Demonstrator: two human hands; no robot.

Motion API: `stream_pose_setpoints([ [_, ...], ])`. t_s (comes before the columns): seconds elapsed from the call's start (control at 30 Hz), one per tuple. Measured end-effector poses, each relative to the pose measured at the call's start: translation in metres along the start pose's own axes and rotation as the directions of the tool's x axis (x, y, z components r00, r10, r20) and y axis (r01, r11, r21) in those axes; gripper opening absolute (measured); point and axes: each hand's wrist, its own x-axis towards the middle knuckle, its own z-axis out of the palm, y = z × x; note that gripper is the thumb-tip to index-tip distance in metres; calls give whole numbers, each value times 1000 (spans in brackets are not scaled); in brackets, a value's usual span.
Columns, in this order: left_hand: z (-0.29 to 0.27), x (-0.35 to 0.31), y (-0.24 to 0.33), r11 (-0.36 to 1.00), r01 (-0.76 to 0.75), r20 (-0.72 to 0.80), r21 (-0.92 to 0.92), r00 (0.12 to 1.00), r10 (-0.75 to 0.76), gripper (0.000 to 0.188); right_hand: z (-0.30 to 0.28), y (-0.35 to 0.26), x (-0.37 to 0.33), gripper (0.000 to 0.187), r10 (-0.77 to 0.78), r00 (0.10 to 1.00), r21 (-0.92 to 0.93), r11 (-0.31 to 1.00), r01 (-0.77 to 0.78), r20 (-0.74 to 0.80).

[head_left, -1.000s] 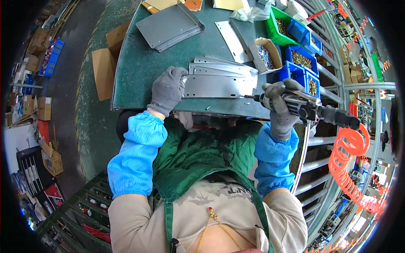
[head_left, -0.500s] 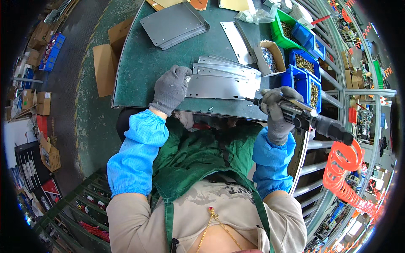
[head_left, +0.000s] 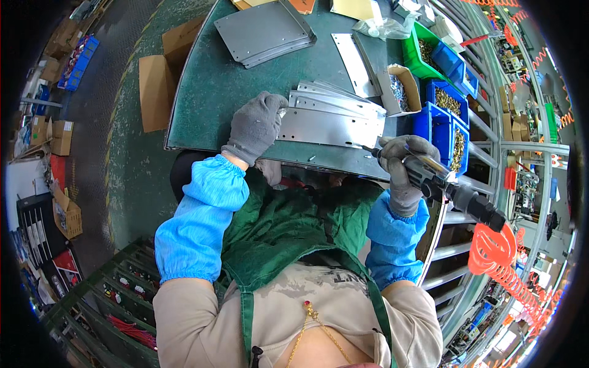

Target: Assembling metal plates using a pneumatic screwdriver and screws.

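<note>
At the left, the left hand (head_left: 256,126), gloved in grey, is laid flat on the left end of the top metal plate (head_left: 331,127), fingers (head_left: 274,104) spread and pressing rather than closed round anything. It has stayed in that place over the last second, so the plate is kept pinned while the work is done. The plate lies on a fanned stack of like plates (head_left: 334,101) at the near edge of the green table (head_left: 208,98), close to the body. Further right, the right hand (head_left: 402,168) is clenched round a powered screwdriver (head_left: 442,184), whose bit (head_left: 370,149) is now set against the plate's right end; a second ago the tool was held lower and further right, so it has been brought in to the plate. Little room is left on the right: blue bins (head_left: 438,122) of small parts stand just beside the tool, and an orange coiled hose (head_left: 509,264) hangs behind it. More bare table is seen to the left of the plates and beyond them, up to another pile of grey sheets (head_left: 264,30)
</note>
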Motion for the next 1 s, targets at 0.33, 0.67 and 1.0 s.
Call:
stream_pose_setpoints([
  [0.33, 2, -1, 0, 998, 35, 16, -57, 999, -34, 15, -7, -1, 17, 31, -126, 903, 150, 986, 69, 410],
  [0.67, 5, -3, 3, 997, 2, -7, -79, 1000, -3, 17, -14, 12, -1, 28, -59, 970, 47, 998, 49, 237],
  [1.0, 4, -2, 3, 999, -42, 25, 0, 999, 41, 17, -9, 1, 5, 51, -74, 996, 2, 997, 74, 49],
])
